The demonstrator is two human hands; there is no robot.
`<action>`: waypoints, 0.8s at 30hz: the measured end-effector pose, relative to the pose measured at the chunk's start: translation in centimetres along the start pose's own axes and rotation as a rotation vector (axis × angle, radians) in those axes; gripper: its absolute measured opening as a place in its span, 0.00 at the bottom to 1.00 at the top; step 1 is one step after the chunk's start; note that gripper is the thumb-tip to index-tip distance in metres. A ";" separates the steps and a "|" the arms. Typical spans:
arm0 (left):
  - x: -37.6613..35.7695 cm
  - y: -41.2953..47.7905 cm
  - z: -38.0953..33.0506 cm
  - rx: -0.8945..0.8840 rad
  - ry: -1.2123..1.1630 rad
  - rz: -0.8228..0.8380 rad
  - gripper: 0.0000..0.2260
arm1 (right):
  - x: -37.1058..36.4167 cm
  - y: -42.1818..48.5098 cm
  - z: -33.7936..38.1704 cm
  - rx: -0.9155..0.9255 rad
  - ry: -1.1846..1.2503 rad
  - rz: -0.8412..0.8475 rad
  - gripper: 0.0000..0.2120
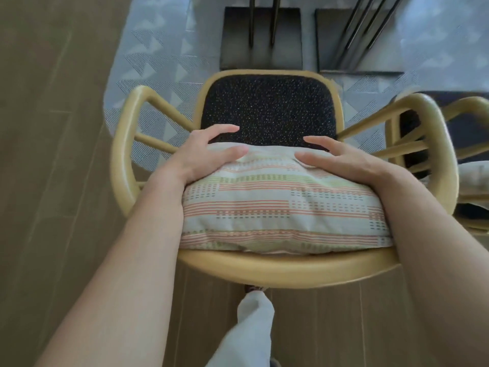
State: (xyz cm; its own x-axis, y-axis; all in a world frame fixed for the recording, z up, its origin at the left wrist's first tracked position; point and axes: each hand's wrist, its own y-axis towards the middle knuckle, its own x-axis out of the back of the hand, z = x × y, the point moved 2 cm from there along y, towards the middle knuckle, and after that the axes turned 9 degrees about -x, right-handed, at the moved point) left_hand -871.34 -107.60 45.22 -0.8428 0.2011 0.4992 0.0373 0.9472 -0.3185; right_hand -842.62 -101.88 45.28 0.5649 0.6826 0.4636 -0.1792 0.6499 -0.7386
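Your left hand & right hand lie on the cushion at its 10 and 2 o'clock corners. The fingers are stretched out and pressing, not clamped round it. Cushion sits on the chair, at 6 o'clock of the black seat. Two-handed spread prob. lets you square it w/ even pressure.

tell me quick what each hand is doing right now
left hand: open, straight fingers pressing the far edge of the striped cushion
right hand: open, pressing the same edge
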 end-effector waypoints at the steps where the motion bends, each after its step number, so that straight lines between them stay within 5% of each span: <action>1: 0.3 0.7 -0.4 -0.020 0.013 -0.036 0.20 | 0.3 0.4 0.4 0.007 0.000 -0.017 0.35; 9: 2.3 4.8 -3.3 -0.309 -0.004 -0.241 0.17 | 3.1 2.4 5.2 0.475 0.130 -0.327 0.33; 24: 1.4 3.1 -6.7 -0.463 -0.162 -0.491 0.17 | 3.3 -0.8 4.8 0.580 0.351 -0.406 0.31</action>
State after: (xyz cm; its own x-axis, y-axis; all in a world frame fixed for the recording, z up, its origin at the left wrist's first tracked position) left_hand -868.79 -102.70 50.33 -0.8889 -0.2839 0.3595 -0.1739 0.9352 0.3084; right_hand -844.51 -98.53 49.71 0.8801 0.2721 0.3892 -0.2412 0.9621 -0.1272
